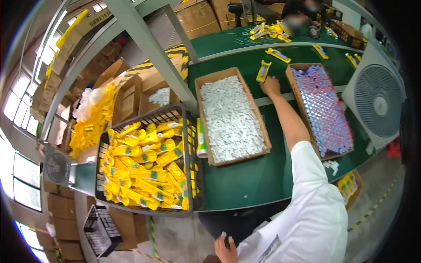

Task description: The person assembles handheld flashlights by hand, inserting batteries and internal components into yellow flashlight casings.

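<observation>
My right hand (271,86) is stretched far out over the green bench, its fingers closed at the near end of a yellow plastic casing (263,71) with a pale grey insert. Low in the view, close to my lap, my left hand (225,250) has its fingers curled around something dark and small that I cannot make out. Left of my right arm lies a cardboard tray (209,158) heaped with small white parts (232,118). To the right of that arm, another cardboard tray (301,103) holds rows of small blue-purple and pink cylinders (323,114).
A black plastic crate (191,175) full of yellow casings (144,171) stands at the left. More yellow casings (278,55) lie on the far bench, near another person (300,17). A fan (378,101) stands at the right; a grey metal post (162,57) rises beyond the crate.
</observation>
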A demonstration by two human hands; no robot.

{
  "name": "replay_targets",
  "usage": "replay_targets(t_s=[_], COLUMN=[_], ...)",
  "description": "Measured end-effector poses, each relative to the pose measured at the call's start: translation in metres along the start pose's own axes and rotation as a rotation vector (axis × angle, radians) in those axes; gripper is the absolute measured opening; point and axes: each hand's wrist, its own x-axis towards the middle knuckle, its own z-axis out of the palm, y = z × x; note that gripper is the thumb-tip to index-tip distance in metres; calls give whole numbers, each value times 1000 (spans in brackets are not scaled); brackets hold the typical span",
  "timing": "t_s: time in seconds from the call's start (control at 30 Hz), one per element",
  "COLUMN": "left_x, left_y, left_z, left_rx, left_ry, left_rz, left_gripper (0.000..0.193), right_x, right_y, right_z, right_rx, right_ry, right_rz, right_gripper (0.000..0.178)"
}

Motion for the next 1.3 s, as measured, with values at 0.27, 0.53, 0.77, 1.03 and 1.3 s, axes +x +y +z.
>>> replay_targets(t_s=[0.27, 0.53, 0.77, 1.03, 1.3], left_x=[-91, -132, -102, -20, 3], left_y=[5, -91, -156, -198, -225], left_z=[30, 26, 31, 56, 71], left_rx=[108, 216, 227, 94, -23], left_ry=[127, 141, -44, -87, -150], left_rz=[-738, -483, -574, -556, -657], left_gripper=[34, 36, 45, 48, 52], right_x=[103, 149, 125, 154, 194], right_y=[-23, -5, -32, -59, -93], right_z=[37, 46, 33, 36, 66], right_rx=[10, 537, 595, 85, -216], right_ry=[-68, 260, 284, 125, -260], right_rz=[59, 450, 430, -183, -25], right_gripper=[56, 65, 64, 53, 46])
